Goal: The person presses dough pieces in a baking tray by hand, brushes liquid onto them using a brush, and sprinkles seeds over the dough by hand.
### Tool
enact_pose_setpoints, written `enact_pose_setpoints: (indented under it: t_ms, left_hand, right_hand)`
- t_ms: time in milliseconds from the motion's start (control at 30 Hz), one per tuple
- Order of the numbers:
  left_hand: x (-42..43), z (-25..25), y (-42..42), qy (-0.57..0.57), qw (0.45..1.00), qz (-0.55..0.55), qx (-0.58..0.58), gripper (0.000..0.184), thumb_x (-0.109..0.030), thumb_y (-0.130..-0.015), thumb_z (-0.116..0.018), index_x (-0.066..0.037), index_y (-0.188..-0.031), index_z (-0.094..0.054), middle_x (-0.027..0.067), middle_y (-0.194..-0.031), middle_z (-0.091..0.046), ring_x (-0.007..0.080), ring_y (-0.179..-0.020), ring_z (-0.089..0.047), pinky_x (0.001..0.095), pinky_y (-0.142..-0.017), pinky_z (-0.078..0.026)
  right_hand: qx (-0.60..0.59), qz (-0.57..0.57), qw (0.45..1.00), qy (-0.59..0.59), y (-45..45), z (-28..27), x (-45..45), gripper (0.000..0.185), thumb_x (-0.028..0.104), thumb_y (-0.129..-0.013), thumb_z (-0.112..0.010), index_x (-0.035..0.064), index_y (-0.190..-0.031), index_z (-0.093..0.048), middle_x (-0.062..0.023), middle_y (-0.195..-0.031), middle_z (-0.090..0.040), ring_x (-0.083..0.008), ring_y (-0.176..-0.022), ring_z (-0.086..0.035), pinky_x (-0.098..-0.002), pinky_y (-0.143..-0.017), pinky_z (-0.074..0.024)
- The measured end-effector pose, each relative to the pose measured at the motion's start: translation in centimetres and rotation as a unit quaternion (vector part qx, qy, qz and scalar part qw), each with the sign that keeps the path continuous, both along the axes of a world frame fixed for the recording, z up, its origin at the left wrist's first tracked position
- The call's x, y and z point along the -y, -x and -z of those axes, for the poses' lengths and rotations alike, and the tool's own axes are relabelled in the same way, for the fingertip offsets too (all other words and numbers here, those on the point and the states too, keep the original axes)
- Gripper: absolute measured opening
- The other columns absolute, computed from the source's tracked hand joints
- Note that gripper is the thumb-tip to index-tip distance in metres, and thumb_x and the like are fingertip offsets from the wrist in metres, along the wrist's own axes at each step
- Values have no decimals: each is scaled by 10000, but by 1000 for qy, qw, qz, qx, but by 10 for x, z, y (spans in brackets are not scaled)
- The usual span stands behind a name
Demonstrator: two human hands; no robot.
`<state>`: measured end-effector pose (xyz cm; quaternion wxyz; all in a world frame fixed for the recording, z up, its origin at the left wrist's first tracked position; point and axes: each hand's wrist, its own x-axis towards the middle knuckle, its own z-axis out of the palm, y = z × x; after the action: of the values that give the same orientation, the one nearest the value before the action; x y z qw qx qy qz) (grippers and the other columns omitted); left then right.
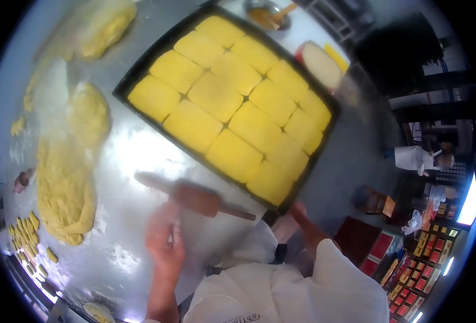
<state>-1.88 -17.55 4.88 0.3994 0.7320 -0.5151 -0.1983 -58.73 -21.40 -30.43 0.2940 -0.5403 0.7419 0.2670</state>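
Note:
My left hand (165,234) is over the steel worktop, fingers stretched forward and blurred, thumb apart. Its fingertips are at the near side of a wooden rolling pin (196,199), which lies slantwise with both handles showing. My right hand (296,211) is at the near corner of a dark baking tray (192,152), fingers partly hidden, and appears to grip the rim there. Square yellow dough pieces (216,96) fill the tray in close rows, with small dark gaps at their corners.
Large lumps of yellow dough (66,188) and flour lie along the left of the worktop (125,215). Small dough pieces (25,234) are at far left. Beyond the tray stand a metal bowl (270,13) with a wooden-handled tool and a red-rimmed container (321,64). Another person (415,158) stands far right.

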Motion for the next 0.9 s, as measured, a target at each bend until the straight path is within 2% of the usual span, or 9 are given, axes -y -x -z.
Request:
enact_pose_setpoints:
  t_ms: [67, 167, 200, 300, 400, 500, 600, 700, 900]
  left_hand:
    - [0, -3, 0, 0, 1000, 12, -3, 230, 34, -949, -619, 2, -1161, -701, 180, -1203, -701, 343, -1114, -674, 388, -962, -531]
    - [6, -4, 1, -4, 1000, 23, 1, 230, 30, -951, -619, 8, -1164, -702, 182, -1207, -702, 346, -1129, -674, 389, -970, -531]
    - [8, -3, 2, -6, 1000, 26, 5, 235, 30, -952, -617, 9, -1170, -703, 184, -1215, -702, 347, -1141, -673, 391, -981, -528]
    - [27, -8, 15, -18, 998, 54, 17, 277, -4, -958, -619, 16, -1226, -687, 195, -1269, -685, 370, -1205, -647, 410, -1037, -500]
    - [67, -20, 31, -56, 992, 95, 62, 385, -89, -966, -641, 25, -1333, -621, 210, -1366, -633, 402, -1292, -586, 439, -1103, -451]
    - [127, -13, 57, -82, 981, 139, 104, 637, -279, -964, -682, 59, -1462, -475, 236, -1520, -494, 430, -1417, -452, 485, -1179, -363]
    - [202, 11, 83, -61, 968, 159, 186, 770, -416, -971, -655, 79, -1503, -399, 253, -1586, -396, 430, -1472, -369, 510, -1209, -305]
    - [264, 45, 104, -70, 961, 148, 222, 845, -522, -978, -597, 86, -1518, -368, 268, -1610, -343, 436, -1494, -324, 525, -1224, -264]
    - [322, 79, 124, -108, 954, 116, 253, 900, -593, -968, -562, 77, -1530, -352, 248, -1629, -322, 431, -1508, -305, 519, -1234, -248]
  right_hand:
    - [-53, 49, 997, 33, -7, -30, -4, 600, 540, -1045, -322, 111, -1287, -664, -194, -1364, -643, -407, -1300, -574, -540, -1093, -430]
    - [-66, 136, 988, -39, 33, -22, -7, 652, 563, -1069, -241, 126, -1340, -643, -192, -1407, -616, -379, -1363, -530, -529, -1123, -397]
    - [-51, 102, 992, -55, 77, 8, -21, 661, 579, -1068, -243, 134, -1438, -562, -182, -1420, -610, -402, -1342, -546, -549, -1099, -420]
    - [-70, 79, 993, -60, 73, -13, -26, 644, 563, -1064, -281, 115, -1424, -571, -210, -1396, -617, -417, -1290, -582, -542, -1068, -454]
    - [-17, -69, 995, -72, 63, -17, -11, 572, 504, -1046, -391, 80, -1340, -637, -247, -1317, -647, -424, -1223, -618, -532, -1019, -493]
    - [36, -79, 996, 36, 43, -18, 28, 477, 404, -1016, -483, 70, -1316, -643, -266, -1269, -658, -429, -1189, -627, -516, -996, -510]
    - [94, -53, 994, 12, 8, -25, 99, 471, 380, -987, -564, 46, -1314, -623, -243, -1254, -674, -433, -1170, -634, -522, -974, -518]
    - [281, -141, 944, 103, 14, 18, 131, 443, 352, -979, -588, 46, -1296, -633, -222, -1244, -684, -421, -1159, -639, -510, -955, -526]
    - [371, -117, 919, 69, 41, 49, 143, 408, 305, -955, -625, 53, -1275, -645, -191, -1230, -695, -400, -1143, -646, -494, -930, -536]
